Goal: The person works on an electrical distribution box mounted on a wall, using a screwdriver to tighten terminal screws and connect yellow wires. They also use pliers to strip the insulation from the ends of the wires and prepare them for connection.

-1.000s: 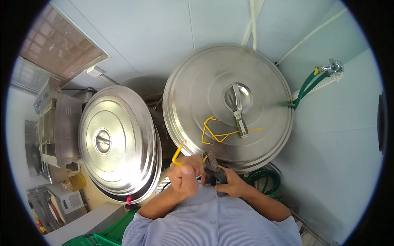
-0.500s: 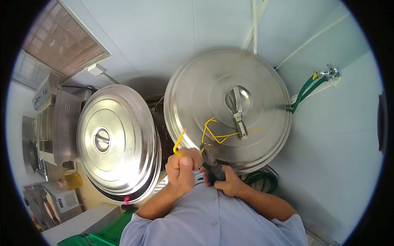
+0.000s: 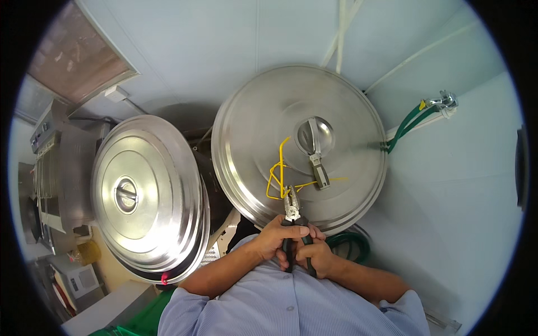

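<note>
Both my hands are closed on a pair of combination pliers (image 3: 292, 208) with black handles. My left hand (image 3: 273, 238) wraps the left handle, and my right hand (image 3: 318, 253) grips the right one. The jaws point away from me over the near part of a large round steel lid (image 3: 358, 117). A bent yellow wire (image 3: 281, 162) rises from the jaws, its lower end at their tip. More bent yellow wire (image 3: 271, 187) lies on the lid behind it. A grey wire stripper (image 3: 320, 172) rests against the lid's recessed handle (image 3: 314, 134).
To the left stands a second steel pot with a tilted lid (image 3: 151, 185). A green hose (image 3: 413, 123) runs from a wall tap (image 3: 445, 101) at the right, and coiled green hose (image 3: 353, 245) sits below the near lid. Steel kitchen equipment (image 3: 70, 162) lines the far left.
My left hand has let go of the yellow wire and moved right onto the pliers' handle. The pliers have moved to point away from me, with the wire upright at their jaws.
</note>
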A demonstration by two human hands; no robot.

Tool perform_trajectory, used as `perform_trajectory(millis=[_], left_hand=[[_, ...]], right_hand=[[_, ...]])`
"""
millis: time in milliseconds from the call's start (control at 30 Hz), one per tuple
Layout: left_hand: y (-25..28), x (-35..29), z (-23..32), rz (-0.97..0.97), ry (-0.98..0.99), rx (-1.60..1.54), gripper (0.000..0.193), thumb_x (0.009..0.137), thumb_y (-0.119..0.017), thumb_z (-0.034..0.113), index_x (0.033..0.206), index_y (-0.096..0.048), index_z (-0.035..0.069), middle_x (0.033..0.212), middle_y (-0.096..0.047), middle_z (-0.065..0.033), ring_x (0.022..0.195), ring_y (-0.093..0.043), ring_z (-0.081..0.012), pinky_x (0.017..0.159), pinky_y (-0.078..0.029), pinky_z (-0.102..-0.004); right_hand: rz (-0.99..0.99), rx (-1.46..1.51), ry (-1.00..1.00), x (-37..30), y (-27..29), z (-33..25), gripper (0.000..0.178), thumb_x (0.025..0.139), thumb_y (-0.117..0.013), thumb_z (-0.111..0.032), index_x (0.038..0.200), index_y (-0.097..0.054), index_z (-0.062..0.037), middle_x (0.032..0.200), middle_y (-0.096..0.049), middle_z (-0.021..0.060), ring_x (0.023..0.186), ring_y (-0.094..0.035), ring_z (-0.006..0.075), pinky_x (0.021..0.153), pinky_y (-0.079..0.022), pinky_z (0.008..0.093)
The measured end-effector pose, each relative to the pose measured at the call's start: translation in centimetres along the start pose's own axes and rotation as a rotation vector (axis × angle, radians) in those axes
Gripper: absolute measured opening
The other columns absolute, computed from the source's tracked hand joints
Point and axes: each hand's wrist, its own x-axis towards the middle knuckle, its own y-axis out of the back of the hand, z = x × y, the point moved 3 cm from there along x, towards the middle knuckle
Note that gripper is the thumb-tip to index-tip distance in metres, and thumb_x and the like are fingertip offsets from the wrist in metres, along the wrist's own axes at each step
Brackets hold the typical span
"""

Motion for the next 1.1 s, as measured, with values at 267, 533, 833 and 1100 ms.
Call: perform_trajectory(millis=[267,533,833,1100], left_hand=[[-0.6,-0.1,-0.5,0.003,-0.003,0.067,0.02,0.082,-0.068,0.014,0.088,-0.065,-0.004,0.095,-0.067,-0.0195,0.097,-0.064,-0.0312,0.091,-0.051,-0.0466],[-0.6,0.8,-0.5,-0.152,-0.114,0.107,0.025,0.083,-0.071,0.019,0.093,-0.063,-0.003,0.094,-0.065,-0.0173,0.098,-0.063,-0.0315,0.097,-0.048,-0.0526],[-3.0,-3.9,7.2,0.611,-1.196,1.528,0.047,0.092,-0.066,0.014,0.133,-0.049,-0.001,0.124,-0.055,-0.0195,0.091,-0.062,-0.0208,0.078,-0.052,-0.037],[-2.2,-1.6,9.4,0.665,-0.941,2.016,0.015,0.088,-0.069,0.012,0.094,-0.062,0.001,0.099,-0.061,-0.0103,0.071,-0.058,-0.028,0.065,-0.049,-0.035]], right_hand=[[0.089,-0.671,0.4,-1.8,0.7,0.7,0.016,0.07,-0.053,-0.005,0.081,-0.061,0.0023,0.082,-0.065,0.01,0.079,-0.062,0.0183,0.072,-0.048,0.0275],[0.041,-0.683,0.484,-2.4,-0.7,-1.2,0.024,0.07,-0.054,-0.003,0.093,-0.059,0.0016,0.079,-0.063,0.0082,0.076,-0.061,0.0188,0.071,-0.049,0.0291],[0.562,-0.632,0.267,-0.2,2.8,-5.7,0.026,0.077,-0.061,-0.009,0.102,-0.06,-0.0019,0.079,-0.063,0.0128,0.07,-0.062,0.0271,0.068,-0.049,0.0371],[0.51,-0.935,0.227,-0.8,0.4,-6.4,0.034,0.074,-0.06,-0.002,0.108,-0.061,-0.0008,0.086,-0.063,0.0057,0.079,-0.059,0.0173,0.073,-0.046,0.0304]])
